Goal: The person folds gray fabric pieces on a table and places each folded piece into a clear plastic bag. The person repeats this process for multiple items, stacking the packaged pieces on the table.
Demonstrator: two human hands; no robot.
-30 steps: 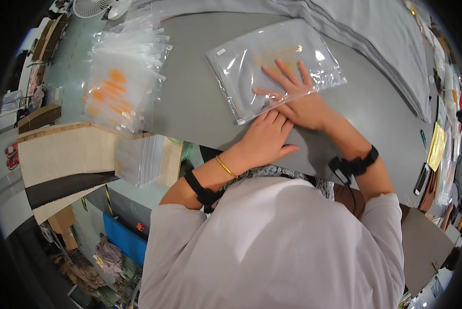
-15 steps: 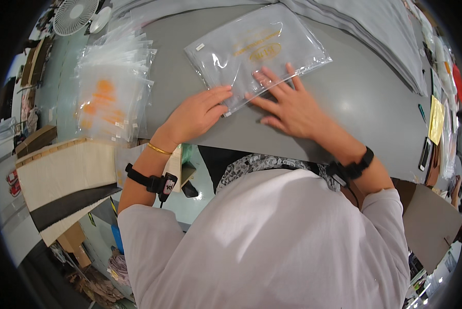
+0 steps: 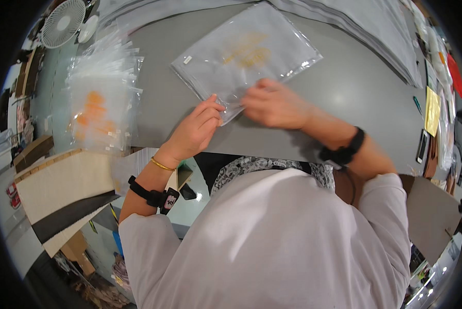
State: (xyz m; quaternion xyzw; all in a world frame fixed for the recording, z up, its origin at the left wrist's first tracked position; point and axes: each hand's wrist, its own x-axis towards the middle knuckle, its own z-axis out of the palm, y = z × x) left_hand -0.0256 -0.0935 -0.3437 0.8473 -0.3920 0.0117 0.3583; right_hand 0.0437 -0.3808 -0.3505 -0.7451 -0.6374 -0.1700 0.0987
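Taking the flat, clear plastic zip bag with a grey folded item and gold print inside [image 3: 246,56] as the landmark: it lies tilted on the grey matte surface [image 3: 354,87], its near edge toward the person.

Far to the left of the bag, at the upper corner, stands a small white round fan [image 3: 62,22]. Nearer, still left of the bag, a loose stack of clear plastic bags with orange markings [image 3: 101,105] rests on the surface, well apart from the bag. Below and left of the bag, off the surface edge, sit pale flat cardboard sheets with a dark band [image 3: 61,193].

The left hand [image 3: 195,131] is at the bag's near left corner; its grip is narrow, the fingertips curled and pinched on the bag's edge. That wrist bears a thin gold bangle [image 3: 161,165], and further up the forearm a black strap with a small device [image 3: 156,195].

The right hand [image 3: 274,103] lies just right of the left hand, at the bag's near edge. It is blurred; its fingers seem pressed on the plastic, but whether the grip is closed on it I cannot tell. A black wristband [image 3: 344,149] circles that wrist.

Right of the bag, a pile of grey folded sheets [image 3: 385,36] runs along the surface's far edge.
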